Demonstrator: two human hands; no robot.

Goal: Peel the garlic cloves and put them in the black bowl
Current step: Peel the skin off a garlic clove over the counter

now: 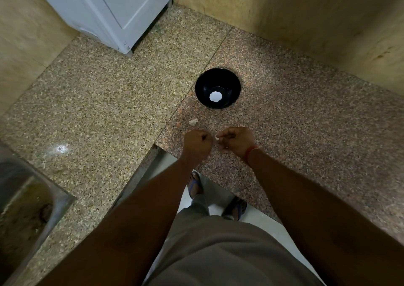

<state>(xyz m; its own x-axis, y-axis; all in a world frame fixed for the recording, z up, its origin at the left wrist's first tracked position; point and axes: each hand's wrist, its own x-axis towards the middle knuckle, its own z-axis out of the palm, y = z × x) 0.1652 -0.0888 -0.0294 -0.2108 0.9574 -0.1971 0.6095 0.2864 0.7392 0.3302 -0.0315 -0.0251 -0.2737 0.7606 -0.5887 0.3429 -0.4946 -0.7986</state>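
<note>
Home kitchen: granite counter (109, 102), steel sink (28, 198), white appliance (113, 8).

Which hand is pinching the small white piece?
The right hand, with the red wrist thread, pinches it; the left hand is a closed fist.

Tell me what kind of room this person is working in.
Most likely a home kitchen. A speckled granite counter wraps round a corner, a steel sink is set into it at the left, and a black bowl stands on it beyond the hands. A white appliance sits at the back.
</note>
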